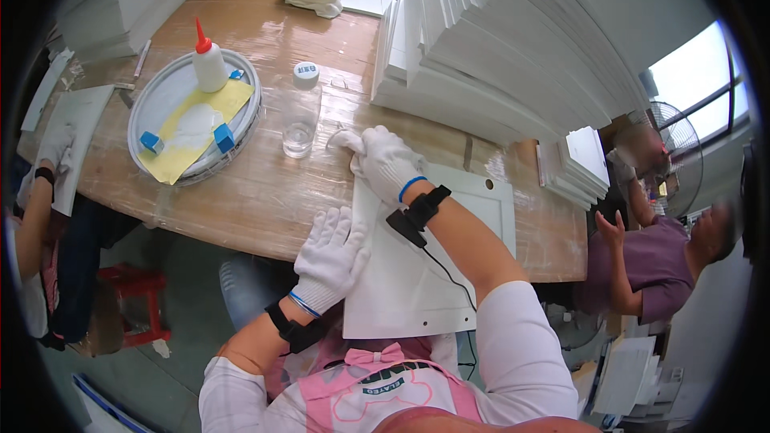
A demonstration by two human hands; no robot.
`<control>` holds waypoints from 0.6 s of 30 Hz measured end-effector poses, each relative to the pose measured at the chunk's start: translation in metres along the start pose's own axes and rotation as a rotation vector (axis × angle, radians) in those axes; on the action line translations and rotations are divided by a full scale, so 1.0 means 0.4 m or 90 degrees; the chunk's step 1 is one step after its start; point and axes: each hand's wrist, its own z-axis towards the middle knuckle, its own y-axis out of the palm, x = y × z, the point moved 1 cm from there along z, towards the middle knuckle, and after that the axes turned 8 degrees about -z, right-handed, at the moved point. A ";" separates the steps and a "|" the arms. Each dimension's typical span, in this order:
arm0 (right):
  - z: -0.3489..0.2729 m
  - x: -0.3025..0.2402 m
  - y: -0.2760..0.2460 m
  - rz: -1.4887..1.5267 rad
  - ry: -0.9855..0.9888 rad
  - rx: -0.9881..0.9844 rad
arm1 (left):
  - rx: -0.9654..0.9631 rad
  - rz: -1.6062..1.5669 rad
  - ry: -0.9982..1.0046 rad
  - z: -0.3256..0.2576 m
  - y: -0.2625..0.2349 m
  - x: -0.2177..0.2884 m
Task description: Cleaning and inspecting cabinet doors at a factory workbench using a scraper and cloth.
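A white panel (433, 273) with small round holes lies in front of me, its near end over the table's edge. My right hand (389, 162), in a white knit glove, is closed on a white cloth (346, 141) near the panel's far left corner. Part of the cloth trails down along the panel's left edge. My left hand (329, 258), gloved too, rests against that edge nearer to me, fingers stretched out. Beyond my hands stands a clear bottle (298, 116) with a white cap and some liquid in it.
Left on the table (273, 192) is a round white lid (144, 88) bearing a red-tipped glue bottle (210, 68), yellow paper (188, 132) and blue cubes (224, 138). Tall stacks of white panels (513, 56) stand right. A co-worker's hand (56, 144) is left; two people sit right.
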 end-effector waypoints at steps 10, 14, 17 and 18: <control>0.000 -0.034 -0.019 0.026 -0.004 0.041 | 0.047 0.009 0.004 -0.011 0.003 -0.008; -0.017 -0.024 0.010 -0.015 -0.051 0.033 | 0.066 0.005 0.012 -0.010 0.011 -0.011; -0.076 -0.032 0.075 0.008 -0.025 0.013 | 0.019 0.008 0.001 -0.004 -0.012 -0.004; -0.075 -0.021 0.097 0.030 -0.005 0.037 | 0.038 0.012 0.003 -0.004 -0.013 -0.002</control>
